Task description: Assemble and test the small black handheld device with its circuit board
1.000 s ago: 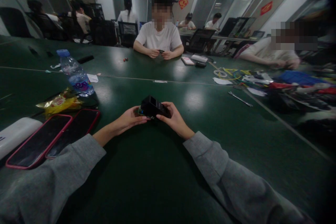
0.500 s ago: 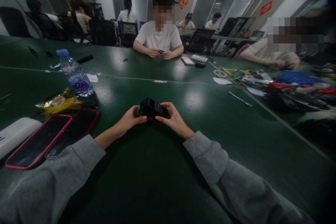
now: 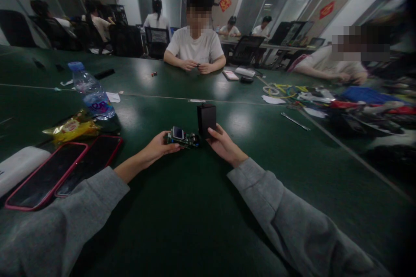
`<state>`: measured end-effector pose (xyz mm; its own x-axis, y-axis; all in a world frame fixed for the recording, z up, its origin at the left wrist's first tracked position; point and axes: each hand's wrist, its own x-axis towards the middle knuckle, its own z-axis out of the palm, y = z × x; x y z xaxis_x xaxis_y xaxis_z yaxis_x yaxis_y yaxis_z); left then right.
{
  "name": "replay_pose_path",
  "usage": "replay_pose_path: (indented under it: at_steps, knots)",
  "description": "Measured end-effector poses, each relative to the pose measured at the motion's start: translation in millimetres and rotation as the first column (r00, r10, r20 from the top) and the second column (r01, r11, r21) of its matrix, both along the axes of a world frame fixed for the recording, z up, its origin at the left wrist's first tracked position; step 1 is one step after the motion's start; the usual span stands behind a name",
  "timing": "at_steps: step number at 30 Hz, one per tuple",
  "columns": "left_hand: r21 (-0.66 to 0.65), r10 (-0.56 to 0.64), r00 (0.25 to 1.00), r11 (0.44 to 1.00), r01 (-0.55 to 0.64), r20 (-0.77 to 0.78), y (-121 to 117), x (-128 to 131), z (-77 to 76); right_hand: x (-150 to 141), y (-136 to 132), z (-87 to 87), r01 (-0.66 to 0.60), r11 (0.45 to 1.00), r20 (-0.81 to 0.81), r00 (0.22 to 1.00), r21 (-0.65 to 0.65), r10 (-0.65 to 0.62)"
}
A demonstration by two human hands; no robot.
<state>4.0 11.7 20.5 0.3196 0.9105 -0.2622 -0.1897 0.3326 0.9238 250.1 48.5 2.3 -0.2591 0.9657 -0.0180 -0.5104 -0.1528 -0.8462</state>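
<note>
Circuit board left of case

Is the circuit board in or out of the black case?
Out. The circuit board is exposed in the left hand, its small screen visible, while the right hand holds the black case beside it.

Right hand partly hidden behind black case, white device cut off at left, co-worker's item near desk's far edge too small to tell, clutter blurred
</note>
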Motion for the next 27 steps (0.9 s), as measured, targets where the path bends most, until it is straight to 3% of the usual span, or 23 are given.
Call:
replay_pose_path:
  at_steps: [8, 13, 16, 21, 27]
  knots:
    - [0.002, -0.022, 1.000, 1.000, 0.022, -0.005, 0.3, -2.3, 0.2, 5.8, 6.4, -0.9, -0.110, 0.981, -0.155, 0.984, -0.158, 0.086]
    - [0.016, -0.046, 0.999, 0.999, 0.047, -0.018, 0.0, -3.9, -0.1, 6.0, 6.4, 1.8, -0.077, 0.970, -0.205, 0.978, -0.229, 0.030]
    - [0.026, -0.059, 0.998, 0.998, 0.059, -0.002, 0.4, -4.9, -1.7, 7.4, 6.9, 1.8, -0.074, 0.961, -0.150, 0.988, -0.265, 0.035]
    - [0.018, -0.052, 0.999, 0.999, 0.051, 0.005, 0.1, -3.8, -0.9, 9.6, 8.6, -0.6, -0.082, 0.973, -0.001, 0.996, -0.216, 0.084]
    - [0.033, -0.067, 0.998, 0.997, 0.067, -0.003, -0.2, -2.6, -0.4, 7.8, 8.4, -1.3, -0.045, 0.992, 0.057, 0.997, -0.115, 0.052]
